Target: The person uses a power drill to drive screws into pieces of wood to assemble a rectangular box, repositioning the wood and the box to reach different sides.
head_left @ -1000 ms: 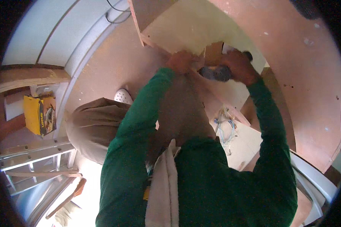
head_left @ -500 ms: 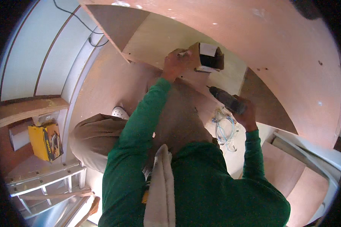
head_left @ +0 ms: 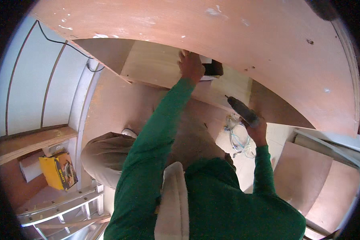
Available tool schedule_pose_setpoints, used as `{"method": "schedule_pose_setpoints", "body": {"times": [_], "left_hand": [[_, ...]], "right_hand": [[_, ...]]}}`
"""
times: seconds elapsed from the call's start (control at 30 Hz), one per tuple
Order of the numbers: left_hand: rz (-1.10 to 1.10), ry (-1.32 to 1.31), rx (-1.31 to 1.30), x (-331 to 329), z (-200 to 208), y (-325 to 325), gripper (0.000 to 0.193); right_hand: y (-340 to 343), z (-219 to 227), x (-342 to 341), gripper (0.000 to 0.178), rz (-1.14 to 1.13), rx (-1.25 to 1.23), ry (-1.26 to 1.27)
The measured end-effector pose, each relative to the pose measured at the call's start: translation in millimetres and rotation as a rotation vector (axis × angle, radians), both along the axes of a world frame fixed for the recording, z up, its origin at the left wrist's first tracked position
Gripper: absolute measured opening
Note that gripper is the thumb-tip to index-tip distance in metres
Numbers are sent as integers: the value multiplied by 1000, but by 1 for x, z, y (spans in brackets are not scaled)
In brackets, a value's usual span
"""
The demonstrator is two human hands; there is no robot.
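Note:
My right hand (head_left: 259,131) grips a dark cordless drill (head_left: 243,110), its bit pointing up and left toward the front edge of the wooden shelf (head_left: 151,60). My left hand (head_left: 192,67) reaches in over the shelf with its fingers bent. Whatever they hold is too small to make out, and the upper panel's edge lies close by the fingertips. Right beside this hand stands an open cardboard box (head_left: 215,69) with a dark inside, partly covered by the hand and the panel.
A large curved wooden panel (head_left: 264,44) overhangs the shelf. Coiled cables (head_left: 239,138) lie on the floor below the drill. At left are a yellow box (head_left: 58,172), a metal ladder (head_left: 64,208) and a hanging black cable (head_left: 60,41). Wood sheets (head_left: 304,172) lean at right.
My left hand has moved farther in over the shelf, now overlapping the cardboard box. The view has shifted, so the panel covers more of the shelf. The drill stays in my right hand.

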State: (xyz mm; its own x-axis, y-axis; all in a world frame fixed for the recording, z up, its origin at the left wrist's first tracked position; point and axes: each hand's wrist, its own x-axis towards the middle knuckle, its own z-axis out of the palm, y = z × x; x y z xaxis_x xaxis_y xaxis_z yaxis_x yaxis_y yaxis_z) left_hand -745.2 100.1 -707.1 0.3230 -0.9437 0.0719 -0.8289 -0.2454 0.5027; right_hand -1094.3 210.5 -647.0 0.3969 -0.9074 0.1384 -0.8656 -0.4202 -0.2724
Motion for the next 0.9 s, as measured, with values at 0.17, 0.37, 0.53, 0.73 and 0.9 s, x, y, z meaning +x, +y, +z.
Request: {"method": "schedule_pose_setpoints", "body": {"times": [0.17, 0.37, 0.53, 0.73, 0.9], "left_hand": [[-161, 40, -61, 133, -82, 14, 63], [70, 874, -638, 112, -61, 91, 34], [516, 715, -658, 179, -42, 141, 26], [-77, 591, -263, 124, -58, 78, 39], [-369, -206, 133, 105, -101, 41, 39]], "right_hand": [[10, -13, 53, 34, 18, 139, -315], [24, -42, 27, 47, -241, 330, -528], [2, -73, 56, 60, -318, 217, -478], [-10, -86, 61, 65, -436, 243, -596], [-5, -102, 87, 60, -297, 287, -743]]}}
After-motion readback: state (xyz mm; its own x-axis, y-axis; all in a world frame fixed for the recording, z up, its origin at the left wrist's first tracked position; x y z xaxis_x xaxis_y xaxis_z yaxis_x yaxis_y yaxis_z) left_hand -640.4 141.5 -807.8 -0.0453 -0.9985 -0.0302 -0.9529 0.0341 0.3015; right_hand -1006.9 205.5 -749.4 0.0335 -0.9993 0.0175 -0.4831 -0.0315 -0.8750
